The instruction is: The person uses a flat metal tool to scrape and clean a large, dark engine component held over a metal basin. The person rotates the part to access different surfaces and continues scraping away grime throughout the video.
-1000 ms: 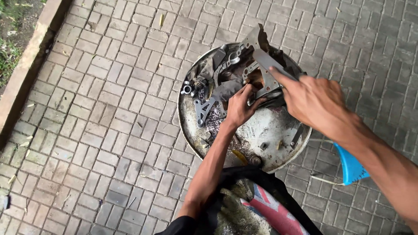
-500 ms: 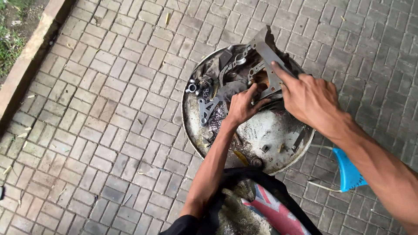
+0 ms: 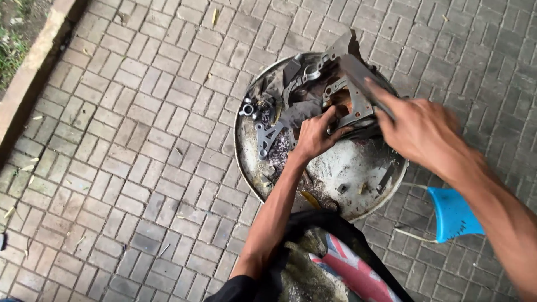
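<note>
We are sorting parts in the round metal tray: our left hand and right hand both grip the flat metal bracket at its far side; lifting it clear needs a steady pull.

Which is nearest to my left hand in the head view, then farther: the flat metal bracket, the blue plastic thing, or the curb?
From the left hand:
1. Flat metal bracket, just left of it in the round pan.
2. Blue plastic thing, lower right on the paving.
3. Curb, far upper left.
</note>
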